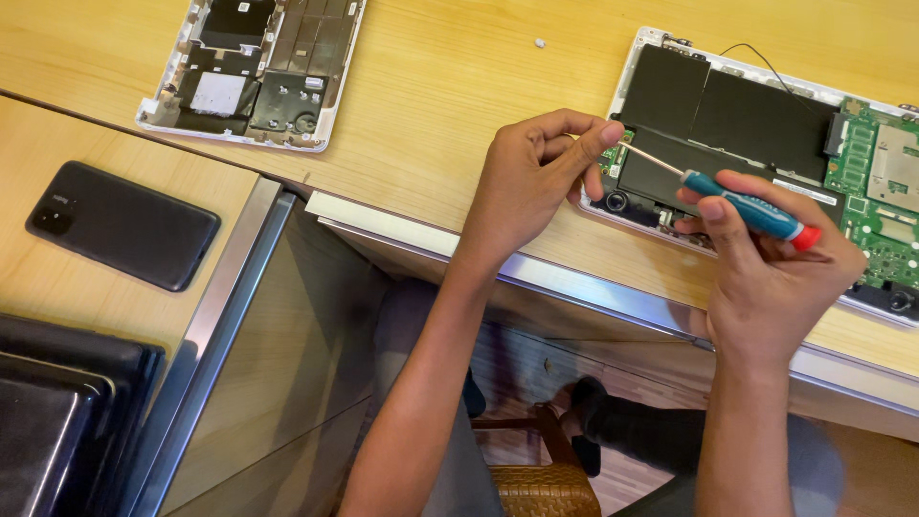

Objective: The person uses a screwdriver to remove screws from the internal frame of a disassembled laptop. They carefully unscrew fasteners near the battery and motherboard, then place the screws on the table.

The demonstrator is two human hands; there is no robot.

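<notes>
Right hand [775,278]: screwdriver [737,205] (tip up-left).

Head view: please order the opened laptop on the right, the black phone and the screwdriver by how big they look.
1. Opened laptop, partly cut off by the frame edge.
2. Black phone.
3. Screwdriver in the right hand; hardly shorter than the phone, but far thinner.

A phone [123,225] lies left of the opened laptop [766,124] on the desk [450,86].

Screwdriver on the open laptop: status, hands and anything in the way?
Right hand grips blue screwdriver, tip at open laptop corner. Left hand pinches beside the tip. Loose black cable nearby, not blocking.
</notes>
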